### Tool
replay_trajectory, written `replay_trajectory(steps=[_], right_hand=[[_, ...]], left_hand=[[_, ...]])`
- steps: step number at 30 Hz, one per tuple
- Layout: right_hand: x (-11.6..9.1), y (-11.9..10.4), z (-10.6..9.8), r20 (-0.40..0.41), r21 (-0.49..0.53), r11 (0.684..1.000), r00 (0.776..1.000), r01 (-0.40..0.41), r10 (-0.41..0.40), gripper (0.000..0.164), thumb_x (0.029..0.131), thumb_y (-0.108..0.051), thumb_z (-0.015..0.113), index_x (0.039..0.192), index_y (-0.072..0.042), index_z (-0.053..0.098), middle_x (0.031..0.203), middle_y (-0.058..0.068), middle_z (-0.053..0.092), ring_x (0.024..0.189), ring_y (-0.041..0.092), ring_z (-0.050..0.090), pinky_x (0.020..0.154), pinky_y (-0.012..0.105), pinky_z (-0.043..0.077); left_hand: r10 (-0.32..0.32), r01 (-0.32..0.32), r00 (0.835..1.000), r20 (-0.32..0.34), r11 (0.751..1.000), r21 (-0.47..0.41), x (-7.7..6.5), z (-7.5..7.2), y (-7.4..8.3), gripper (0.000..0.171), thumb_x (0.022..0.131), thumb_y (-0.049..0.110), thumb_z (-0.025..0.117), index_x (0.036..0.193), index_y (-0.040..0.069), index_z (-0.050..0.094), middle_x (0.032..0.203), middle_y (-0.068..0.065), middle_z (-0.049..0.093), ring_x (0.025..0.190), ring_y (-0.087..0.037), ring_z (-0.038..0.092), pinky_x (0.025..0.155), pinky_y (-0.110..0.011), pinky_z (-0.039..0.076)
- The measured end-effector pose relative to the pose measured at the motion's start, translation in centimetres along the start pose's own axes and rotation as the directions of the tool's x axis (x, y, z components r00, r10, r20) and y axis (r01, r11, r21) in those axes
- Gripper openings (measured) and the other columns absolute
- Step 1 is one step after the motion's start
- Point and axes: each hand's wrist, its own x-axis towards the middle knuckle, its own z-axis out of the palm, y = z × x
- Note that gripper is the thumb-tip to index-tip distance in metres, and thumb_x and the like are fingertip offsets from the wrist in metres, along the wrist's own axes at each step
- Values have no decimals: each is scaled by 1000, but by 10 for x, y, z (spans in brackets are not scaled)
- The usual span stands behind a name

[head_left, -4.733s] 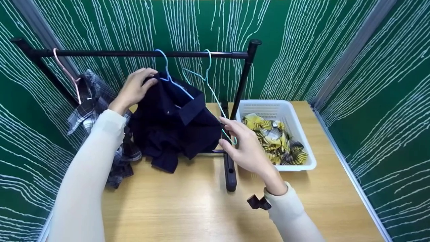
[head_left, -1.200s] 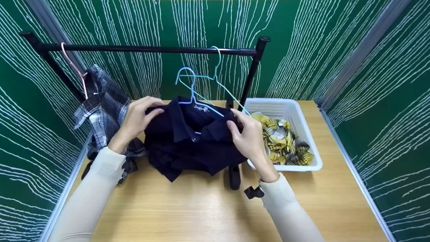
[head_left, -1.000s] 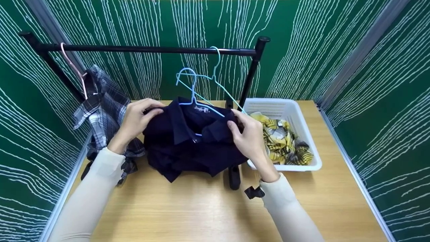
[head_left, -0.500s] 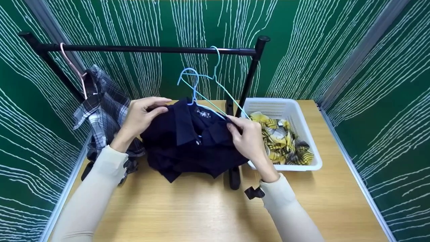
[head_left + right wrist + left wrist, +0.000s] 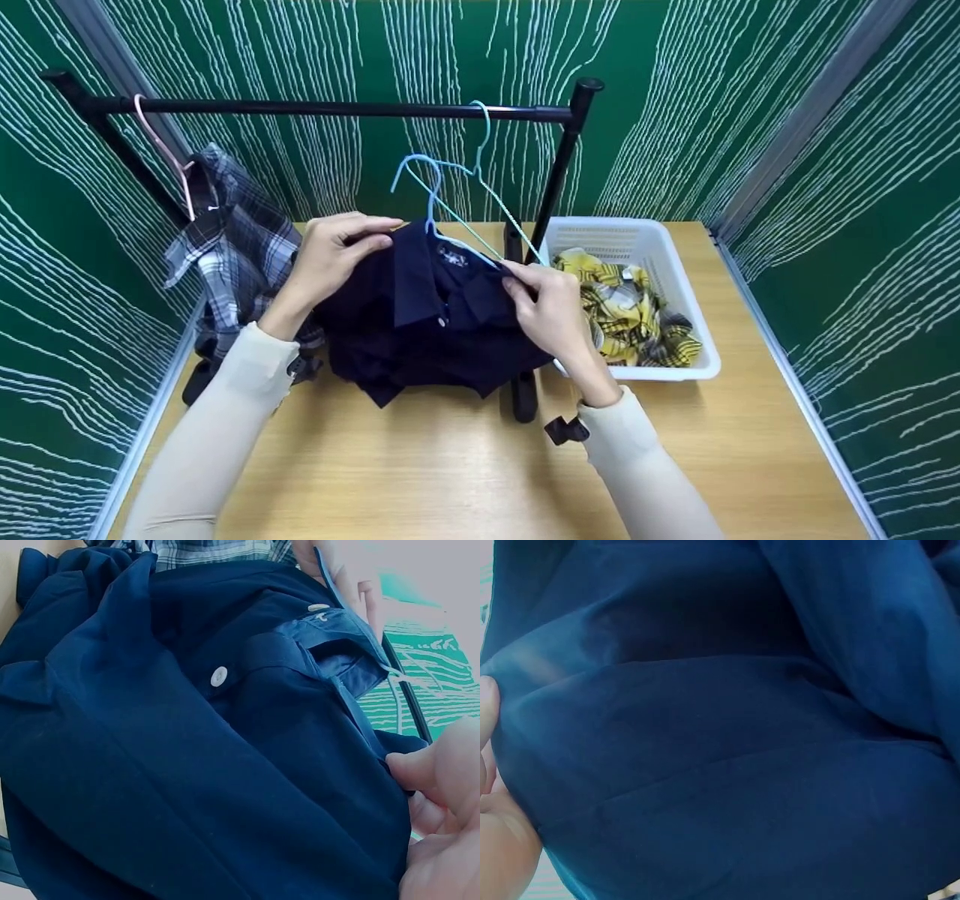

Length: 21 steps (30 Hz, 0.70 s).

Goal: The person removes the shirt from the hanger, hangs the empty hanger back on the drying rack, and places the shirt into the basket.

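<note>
A navy collared shirt [image 5: 442, 345] is on a blue wire hanger [image 5: 433, 184]; its hook stands free, in front of and below the black rail. My left hand [image 5: 335, 251] pinches the shirt by the shoulder, close beside the collar. On the other side, my right hand [image 5: 551, 300] pinches the cloth between thumb and fingers where the hanger's arm goes under the collar. White buttons [image 5: 218, 676] show down the front in the right wrist view. Dark cloth fills most of the left wrist view, with part of my left hand [image 5: 502, 840] at its edge.
A black clothes rack [image 5: 322, 109] stands behind the shirt. A bare teal hanger [image 5: 487, 180] hangs at its right, a plaid shirt [image 5: 232, 247] on a pink hanger [image 5: 161, 146] at its left. The white basket [image 5: 686, 300] holds a yellow plaid garment [image 5: 619, 304].
The blue hanger has come off the rail, lower and nearer, and my right hand has taken hold of the shirt. Lately my left hand has slid right toward the collar.
</note>
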Motion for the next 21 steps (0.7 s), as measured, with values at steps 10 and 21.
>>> replay_trajectory(steps=[10,21], right_hand=[[0,2,0,2,0,1000,1000,-3,3,25,91,5,74,113,-2,83,103,14,81,96,29,79,85,46,61],[-1,-3,3,-2,-4,1000,1000,13,-13,25,91,4,75,113,-4,83,99,12,81,92,28,78,82,46,61]], left_hand=[[-65,63,993,100,998,22,7,-1,13,24,98,7,75,120,13,82,113,-3,80,107,-15,72,96,-22,51],[-51,50,999,14,998,45,14,6,34,24,88,5,85,112,7,84,105,-7,81,99,-14,74,89,-18,53]])
